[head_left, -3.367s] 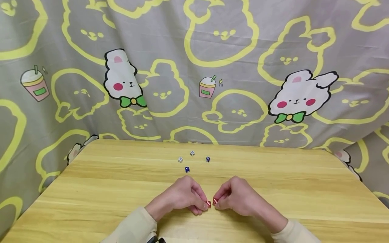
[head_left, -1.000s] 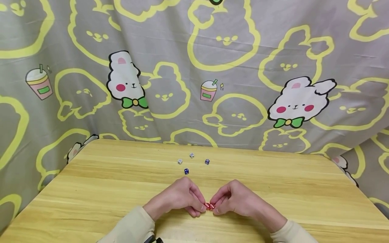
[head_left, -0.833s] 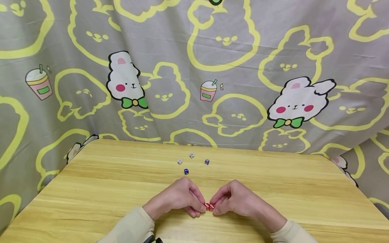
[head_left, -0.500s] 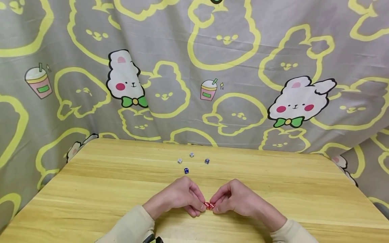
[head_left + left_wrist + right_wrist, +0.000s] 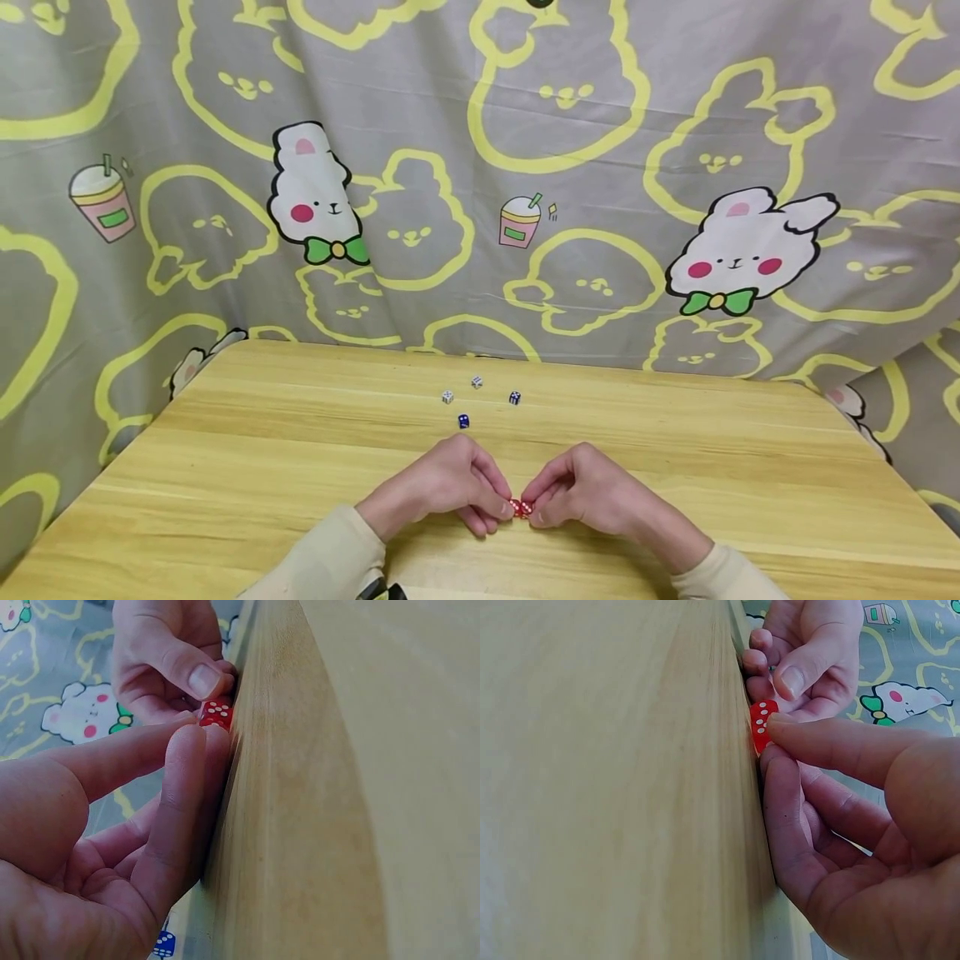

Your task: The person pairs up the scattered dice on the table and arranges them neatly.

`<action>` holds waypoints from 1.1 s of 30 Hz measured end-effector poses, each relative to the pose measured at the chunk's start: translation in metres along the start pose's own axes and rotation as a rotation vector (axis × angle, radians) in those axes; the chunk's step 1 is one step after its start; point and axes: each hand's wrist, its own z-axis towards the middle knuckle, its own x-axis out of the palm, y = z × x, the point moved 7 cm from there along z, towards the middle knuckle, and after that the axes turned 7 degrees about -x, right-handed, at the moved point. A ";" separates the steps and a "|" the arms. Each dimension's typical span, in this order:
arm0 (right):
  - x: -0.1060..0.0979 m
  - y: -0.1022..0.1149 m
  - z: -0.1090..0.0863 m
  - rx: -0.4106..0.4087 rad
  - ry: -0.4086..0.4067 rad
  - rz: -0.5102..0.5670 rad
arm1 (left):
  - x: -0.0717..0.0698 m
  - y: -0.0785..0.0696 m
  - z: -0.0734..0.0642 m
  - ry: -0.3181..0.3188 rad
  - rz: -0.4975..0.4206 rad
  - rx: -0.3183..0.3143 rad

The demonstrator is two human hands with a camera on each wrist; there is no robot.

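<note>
- Head view from my remote station: left hand (image 5: pixel 453 483) grips the left red die (image 5: pixel 515 507), pinched between thumb and fingertips.
- Right hand (image 5: pixel 596 492) grips the right red die (image 5: pixel 527 508) likewise, thumb on the near side.
- The 2 red dice sit side by side between the hands, at the near middle of the wooden table (image 5: pixel 285 467); I make out no clear gap between them.
- Left wrist view: I read 5 white pips on a red face; the fingertips hide part of the dice.
- Right wrist view: red faces and white pips show just past the right thumb; I cannot tell where 1 die ends and the other begins.
- Beyond the hands I count 4 more dice, apart from each other: white die on the left (image 5: pixel 447 397), white die farther back (image 5: pixel 477 382), blue die on the right (image 5: pixel 514 398), blue die nearest the left hand (image 5: pixel 463 422).
- I log 2 pale sleeves (image 5: pixel 322 554), 1 per arm, and a dark object (image 5: pixel 381 591) at the bottom edge, too cropped to identify.
- Behind the table: grey curtain (image 5: pixel 427 92) with yellow outlines, rabbit heads with green bows, and pink cups.
</note>
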 end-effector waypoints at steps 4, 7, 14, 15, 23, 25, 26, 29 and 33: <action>0.000 0.000 0.000 0.000 0.002 0.005 | 0.001 -0.001 0.000 0.003 0.004 0.001; 0.000 -0.001 0.000 0.002 0.004 0.002 | 0.001 -0.001 0.000 0.004 0.011 0.003; -0.001 -0.001 0.001 0.002 0.010 0.003 | 0.000 -0.003 0.000 -0.007 0.008 0.006; -0.001 -0.001 0.001 0.002 0.011 0.006 | 0.000 -0.004 0.000 -0.010 0.009 0.007; -0.002 -0.001 0.000 0.005 0.011 0.011 | -0.010 -0.008 0.000 -0.072 0.043 0.020; -0.002 -0.001 0.000 0.008 0.010 0.012 | -0.015 -0.009 0.000 -0.104 0.055 0.029; -0.002 -0.001 0.000 0.008 0.010 0.014 | -0.017 -0.010 0.000 -0.122 0.062 0.031; -0.002 -0.002 0.000 0.008 0.009 0.017 | -0.024 -0.012 -0.001 -0.189 0.082 0.036; -0.003 -0.002 0.001 0.007 0.007 0.016 | -0.037 -0.016 -0.003 -0.286 0.088 0.049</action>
